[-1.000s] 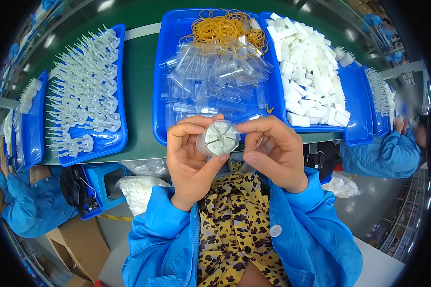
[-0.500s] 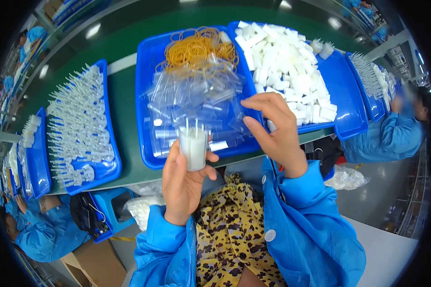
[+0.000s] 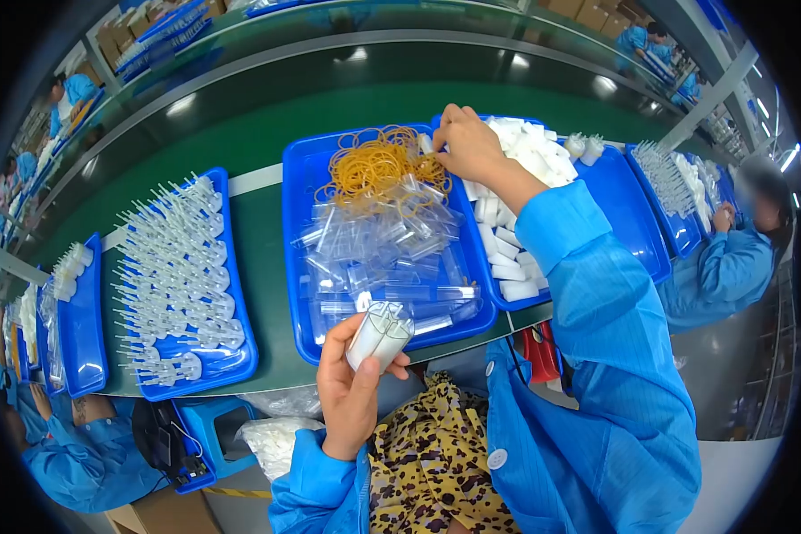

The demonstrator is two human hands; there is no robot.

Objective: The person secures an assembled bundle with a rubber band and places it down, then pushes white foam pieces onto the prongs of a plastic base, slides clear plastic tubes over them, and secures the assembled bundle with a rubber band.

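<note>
My left hand [image 3: 351, 392] is closed around a white cylindrical piece in clear plastic sleeves [image 3: 381, 335], its sleeved end tilted up and to the right. My right hand [image 3: 469, 147] is stretched to the far right corner of the middle blue tray. Its fingers are bent together at the edge of the yellow rubber bands [image 3: 378, 169]; whatever is between the fingertips is hidden. Clear plastic sleeves [image 3: 378, 236] lie loose below the bands in that tray. Under my right forearm, white foam blocks [image 3: 507, 258] fill the neighbouring tray.
On the left, a blue tray [image 3: 251, 356] holds white pronged parts [image 3: 178, 276]. Another blue tray [image 3: 627, 209] stands on the right with a few white parts at its far end. Co-workers in blue sit on both sides. The green bench [image 3: 267, 276] runs underneath.
My right hand has moved from above the clear sleeves, away from me, to the rubber bands, and its fingers have closed. My left hand has tilted the white piece, now covered by sleeves at its top.
</note>
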